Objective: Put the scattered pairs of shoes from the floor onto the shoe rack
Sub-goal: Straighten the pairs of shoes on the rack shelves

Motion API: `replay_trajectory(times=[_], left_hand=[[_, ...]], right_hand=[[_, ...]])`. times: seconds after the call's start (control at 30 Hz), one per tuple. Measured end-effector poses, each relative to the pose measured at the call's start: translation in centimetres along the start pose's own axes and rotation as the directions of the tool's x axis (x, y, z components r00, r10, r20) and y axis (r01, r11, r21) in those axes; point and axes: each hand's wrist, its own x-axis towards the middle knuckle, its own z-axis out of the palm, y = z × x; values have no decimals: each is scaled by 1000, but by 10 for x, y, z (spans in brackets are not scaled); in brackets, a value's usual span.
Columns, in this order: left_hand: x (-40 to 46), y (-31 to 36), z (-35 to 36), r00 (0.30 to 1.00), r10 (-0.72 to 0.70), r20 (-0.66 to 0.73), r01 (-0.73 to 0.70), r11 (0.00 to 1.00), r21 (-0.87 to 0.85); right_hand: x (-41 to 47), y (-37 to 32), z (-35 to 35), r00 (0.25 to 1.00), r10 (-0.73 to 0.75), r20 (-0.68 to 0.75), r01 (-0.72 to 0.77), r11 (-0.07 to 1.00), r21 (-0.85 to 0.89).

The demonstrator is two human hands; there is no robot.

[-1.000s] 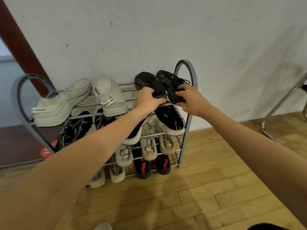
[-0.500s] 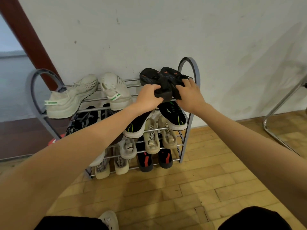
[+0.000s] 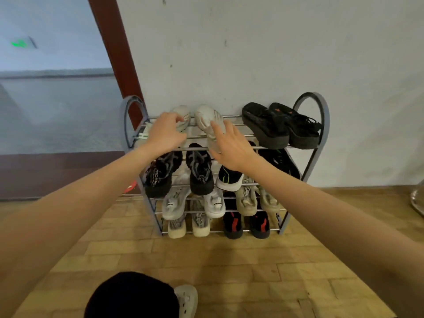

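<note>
The shoe rack (image 3: 322,115) is seen filled on every tier, and no loose pair is visible on the floor (image 3: 263,267). The white sneakers (image 3: 207,118) on top are touched by the left hand (image 3: 165,134), fingers curled over one, and the right hand (image 3: 231,148), fingers spread; only straightening seems left.

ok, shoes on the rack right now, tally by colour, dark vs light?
dark shoes (black or mostly black): 8
light shoes (white, beige, cream): 8
Total on the shoe rack: 16
</note>
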Motion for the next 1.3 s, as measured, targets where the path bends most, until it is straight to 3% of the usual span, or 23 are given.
replay_trajectory(times=[0.17, 0.33, 0.53, 0.63, 0.9, 1.0, 1.13, 1.3], left_hand=[[4, -52, -25, 985, -54, 163, 33, 991, 127], [8, -85, -38, 945, 21, 327, -94, 973, 210], [23, -99, -43, 889, 67, 453, -185, 957, 222], [21, -104, -38, 899, 94, 427, -188, 965, 182], [11, -103, -22, 983, 109, 151, -135, 975, 177], [18, -103, -19, 987, 83, 137, -112, 970, 218], [22, -106, -17, 988, 51, 148, -86, 966, 242], [21, -109, -12, 992, 13, 123, -37, 980, 196]], right_hand=[[20, -9, 4, 982, 103, 159, -102, 995, -12], [29, -2, 2, 958, 174, 226, -184, 983, 23], [34, 7, -1, 952, 106, 286, -148, 981, 128], [33, 0, 2, 967, 110, 230, -137, 985, 108], [43, -34, 21, 995, 41, 90, -52, 991, 126], [55, -56, 32, 998, 24, 56, -32, 989, 147], [72, -80, 42, 994, 110, -5, -109, 984, 138], [89, -90, 50, 989, 147, 17, -148, 985, 91]])
